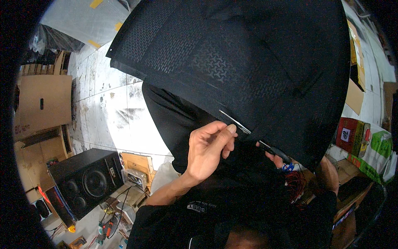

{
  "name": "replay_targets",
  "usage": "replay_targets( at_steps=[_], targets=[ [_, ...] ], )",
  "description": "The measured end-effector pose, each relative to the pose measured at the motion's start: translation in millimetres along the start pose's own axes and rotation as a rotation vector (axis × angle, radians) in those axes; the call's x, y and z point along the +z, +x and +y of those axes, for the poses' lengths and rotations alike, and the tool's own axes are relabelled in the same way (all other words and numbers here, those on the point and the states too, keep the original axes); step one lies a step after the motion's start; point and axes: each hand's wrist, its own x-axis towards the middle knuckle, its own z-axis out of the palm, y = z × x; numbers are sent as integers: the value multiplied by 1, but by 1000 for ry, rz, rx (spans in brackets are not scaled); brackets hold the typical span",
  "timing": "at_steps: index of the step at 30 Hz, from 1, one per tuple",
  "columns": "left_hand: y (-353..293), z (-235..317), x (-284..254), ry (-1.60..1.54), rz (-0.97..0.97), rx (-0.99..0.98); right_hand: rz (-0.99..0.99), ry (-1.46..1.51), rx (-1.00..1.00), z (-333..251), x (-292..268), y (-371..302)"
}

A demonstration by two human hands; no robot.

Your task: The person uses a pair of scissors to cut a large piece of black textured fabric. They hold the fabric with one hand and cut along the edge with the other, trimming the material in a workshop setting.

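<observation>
Biggest thing by far: a black fabric panel (232,54), woven w/ a small repeating pattern, stiff-looking, held up so it fills most of the upper view; its lower edge runs diagonally, high at left down to low at right. Under it hangs plainer, softer black cloth (174,120), matte and draped.

Floor (107,103) is pale tile, scuffed w/ dark marks. At left, flat brown cardboard boxes (41,103). Lower left, a black speaker cabinet (85,180), boxy, w/ round cone, sits on a cluttered surface (89,226) w/ wires and small tools. At right, a red and green carton (367,147).

Left hand (207,147) is the clearer one: fingers curled, thumb and forefinger pinched shut on the panel's lower edge, right beside the blades. Right hand (278,159) is mostly hidden under the fabric; only fingertips show, closed round the dark handle of the scissors (253,135).

Key relation: scissors' long axis lies along the hem diagonal, handle low-right, thin shiny metal blades pointing up-left toward the left hand's pinch. Blade tips are just beside the left thumb, nearly touching; can't tell whether the blades are parted. So the cut line runs straight at the left fingers, w/ the left hand nearer the tips and the right at the handle end.

Smallest: a tangle of red wires (296,184) just below the right hand.
</observation>
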Motion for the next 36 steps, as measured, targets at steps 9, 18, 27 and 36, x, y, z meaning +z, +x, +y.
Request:
replay_targets(
  at_steps=[9, 18, 27, 36],
  targets=[
    [1, -6, -3, -56, -39, 9, -106, 163, 27, 6, -17, 10],
    [2, 1, -3, 14, -39, -17, -106, 58, -36, -5, -6, 17],
    [4, -5, -7, -81, -99, -3, -116, 28, -69, -9, -3, 19],
    [3, -2, -10, -59, -97, -8, -117, -21, -94, -15, 2, 31]
  ],
)
